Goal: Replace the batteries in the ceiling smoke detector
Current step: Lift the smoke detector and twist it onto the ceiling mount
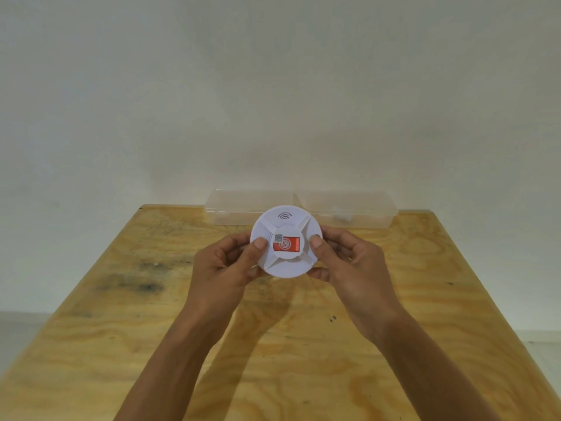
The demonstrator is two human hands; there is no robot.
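The round white plastic smoke detector [286, 240] w/ a red label at its centre looks light, stiff and a bit slick, so the rim is prob. the best place to take it. Left hand [226, 262] and right hand [344, 259] are both closed on opposite rims, thumbs on its face, holding it above the plywood table [127, 317] near the far edge, in front of a clear plastic box [349, 208].

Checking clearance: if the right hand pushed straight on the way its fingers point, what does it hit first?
The right hand points inward and left, already gripping the smoke detector, so that is first. Beyond it sits the left hand. The clear plastic box looks off that line, though depth is unclear.
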